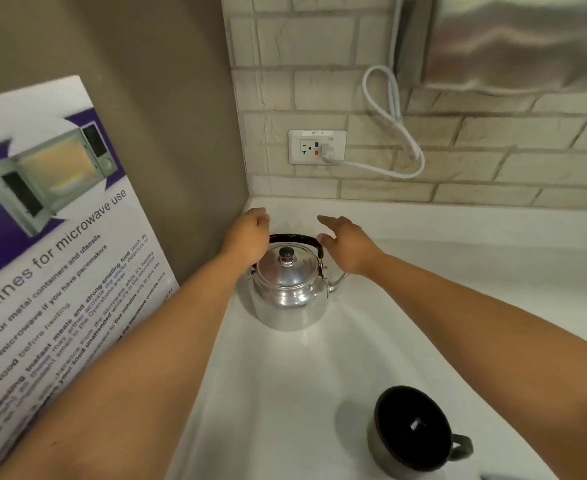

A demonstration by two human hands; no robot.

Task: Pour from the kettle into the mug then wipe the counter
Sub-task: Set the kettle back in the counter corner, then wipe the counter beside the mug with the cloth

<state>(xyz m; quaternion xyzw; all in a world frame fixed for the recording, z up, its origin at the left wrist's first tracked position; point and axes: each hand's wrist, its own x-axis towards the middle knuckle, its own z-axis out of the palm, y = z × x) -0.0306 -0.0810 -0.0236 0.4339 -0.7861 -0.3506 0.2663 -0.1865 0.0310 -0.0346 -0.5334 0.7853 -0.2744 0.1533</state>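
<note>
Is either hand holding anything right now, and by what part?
Nothing is gripped: both the left hand and right hand hover open beside the kettle handle.

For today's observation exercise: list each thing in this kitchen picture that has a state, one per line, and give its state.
kettle: upright on the counter, lid on
mug: upright, looks empty
plug: in the wall socket
left hand: loosely curled over the kettle handle, grip unclear
right hand: open, fingers spread, holding nothing

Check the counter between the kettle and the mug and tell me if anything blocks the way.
Nothing visible does. The kettle stands in the back corner, the mug nearer the front, and the white counter between them is bare. Both hands, left hand and right hand, are at the kettle's black handle.
</note>
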